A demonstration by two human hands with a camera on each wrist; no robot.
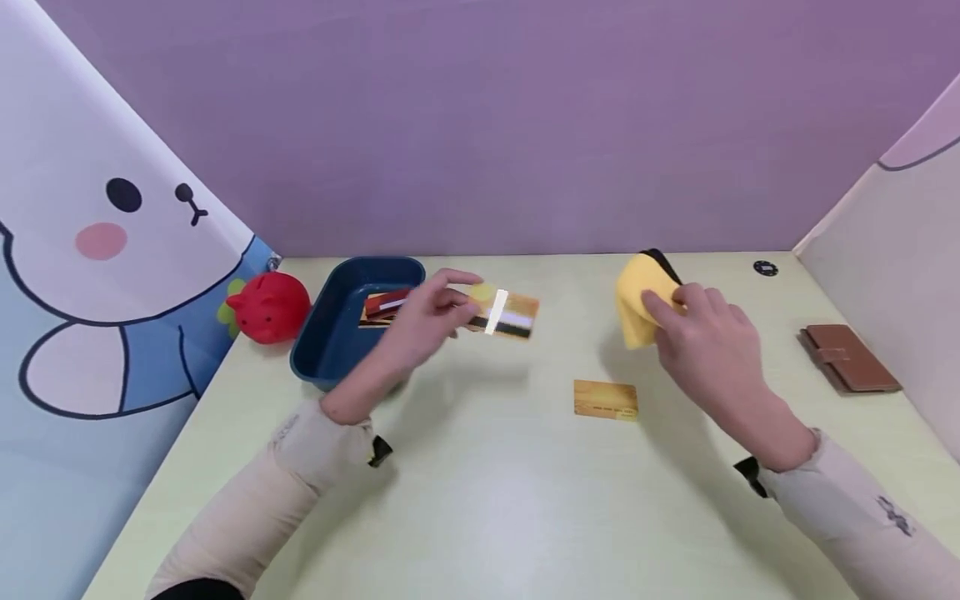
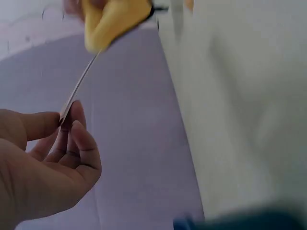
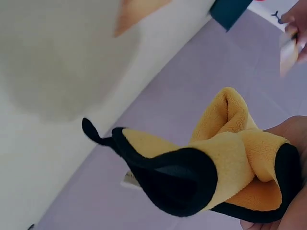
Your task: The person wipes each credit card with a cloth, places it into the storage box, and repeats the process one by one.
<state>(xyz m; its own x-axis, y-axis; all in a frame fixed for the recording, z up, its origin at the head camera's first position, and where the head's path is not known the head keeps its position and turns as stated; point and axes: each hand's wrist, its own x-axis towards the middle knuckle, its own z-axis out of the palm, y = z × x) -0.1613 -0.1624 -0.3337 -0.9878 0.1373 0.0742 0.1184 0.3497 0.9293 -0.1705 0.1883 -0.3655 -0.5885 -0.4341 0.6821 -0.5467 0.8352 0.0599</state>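
My left hand [image 1: 427, 321] pinches a gold bank card [image 1: 513, 315] between thumb and fingers, above the table. In the left wrist view the card [image 2: 79, 86] shows nearly edge-on. My right hand [image 1: 712, 350] grips a bunched yellow cloth [image 1: 637, 292] with black edging, held in the air to the right of the card. The right wrist view shows the cloth [image 3: 230, 153] folded, a black loop hanging off one corner. A second gold card [image 1: 606, 400] lies flat on the table between and below the hands.
Behind my left hand stands a dark blue tray [image 1: 322, 367] with several cards [image 1: 382, 304] in it. A red piggy bank [image 1: 270, 307] sits left of the tray. At the right are a brown wallet [image 1: 851, 358] and a small black chip [image 1: 765, 267]. A purple wall [image 1: 525, 125] backs the table.
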